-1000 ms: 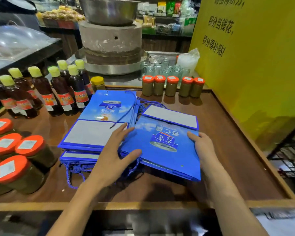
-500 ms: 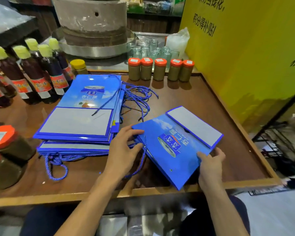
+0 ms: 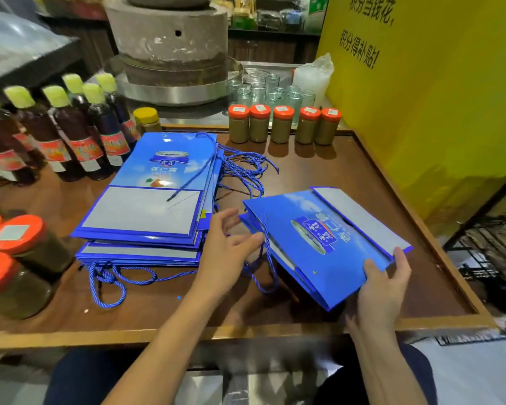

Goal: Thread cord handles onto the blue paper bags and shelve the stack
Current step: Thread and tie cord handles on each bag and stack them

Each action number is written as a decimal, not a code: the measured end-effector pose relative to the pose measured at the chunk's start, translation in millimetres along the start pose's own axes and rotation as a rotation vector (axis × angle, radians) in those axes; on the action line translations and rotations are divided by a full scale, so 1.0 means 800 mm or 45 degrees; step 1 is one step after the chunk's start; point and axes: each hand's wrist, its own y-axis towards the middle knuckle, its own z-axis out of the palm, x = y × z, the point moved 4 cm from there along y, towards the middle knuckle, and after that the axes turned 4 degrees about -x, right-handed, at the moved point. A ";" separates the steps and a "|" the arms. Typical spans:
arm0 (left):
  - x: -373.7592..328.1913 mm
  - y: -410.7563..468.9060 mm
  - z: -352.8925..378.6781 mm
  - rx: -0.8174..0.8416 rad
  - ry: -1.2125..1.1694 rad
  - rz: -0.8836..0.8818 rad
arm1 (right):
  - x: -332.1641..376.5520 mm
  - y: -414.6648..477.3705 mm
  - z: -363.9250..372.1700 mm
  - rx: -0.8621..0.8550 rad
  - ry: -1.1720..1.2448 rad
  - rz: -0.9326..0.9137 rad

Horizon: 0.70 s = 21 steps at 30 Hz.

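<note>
A small stack of flat blue paper bags (image 3: pixel 319 238) lies tilted over the front right of the wooden table (image 3: pixel 333 176). My right hand (image 3: pixel 383 290) grips its near right corner, thumb on top. My left hand (image 3: pixel 228 249) holds the stack's left edge, where a blue cord handle (image 3: pixel 268 267) hangs down in a loop. A larger pile of blue bags (image 3: pixel 149 206) lies flat to the left, one loose cord (image 3: pixel 193 179) across its top. More cords (image 3: pixel 243 171) tangle behind it, and others (image 3: pixel 111 279) trail out at its front.
Dark bottles with green caps (image 3: pixel 79 135) stand at the back left. Orange-lidded jars (image 3: pixel 15 252) crowd the left edge, and a row of them (image 3: pixel 284 124) lines the back. A yellow panel (image 3: pixel 435 97) walls the right side. A raised rim (image 3: pixel 421 320) borders the table.
Both hands have lifted the small bag stack off the big pile, carried it right and toward the table's front, and turned it at an angle. The view has tilted down and right.
</note>
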 end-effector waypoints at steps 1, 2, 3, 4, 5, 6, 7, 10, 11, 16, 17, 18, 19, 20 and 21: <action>0.013 0.000 -0.002 -0.015 0.002 -0.052 | -0.006 0.000 -0.005 -0.013 -0.034 0.003; 0.024 0.000 -0.004 -0.028 -0.009 -0.099 | -0.013 0.001 -0.010 -0.019 -0.112 -0.001; 0.032 -0.002 -0.003 -0.017 -0.014 -0.147 | -0.017 -0.001 -0.013 -0.006 -0.218 0.006; 0.039 -0.004 0.000 0.020 -0.041 -0.194 | -0.021 -0.003 -0.017 0.024 -0.342 0.019; 0.044 -0.006 0.002 0.059 -0.035 -0.225 | -0.022 -0.006 -0.021 0.079 -0.460 0.042; 0.051 -0.007 0.002 0.072 -0.025 -0.243 | -0.022 -0.011 -0.025 0.154 -0.566 0.065; 0.056 -0.008 0.000 0.069 0.016 -0.242 | -0.018 -0.016 -0.030 0.244 -0.677 0.089; 0.065 -0.012 -0.008 0.059 0.044 -0.275 | -0.001 -0.027 -0.041 0.486 -1.304 -0.006; 0.067 -0.013 -0.010 0.074 0.054 -0.293 | 0.004 -0.029 -0.041 0.525 -1.539 -0.141; 0.066 -0.007 -0.011 0.107 0.074 -0.222 | -0.007 -0.044 0.020 0.839 -1.472 -0.484; 0.064 -0.007 -0.010 0.119 0.024 -0.248 | -0.019 -0.053 0.036 0.954 -1.449 -0.386; 0.061 -0.008 -0.010 0.147 -0.006 -0.256 | -0.031 -0.061 0.049 1.034 -1.444 -0.313; 0.056 -0.009 -0.011 0.167 0.000 -0.247 | -0.039 -0.070 0.060 1.079 -1.441 -0.270; 0.052 -0.010 -0.012 0.182 0.019 -0.231 | -0.046 -0.077 0.069 1.102 -1.443 -0.251; 0.050 -0.011 -0.015 0.199 0.030 -0.213 | -0.051 -0.081 0.075 1.111 -1.439 -0.254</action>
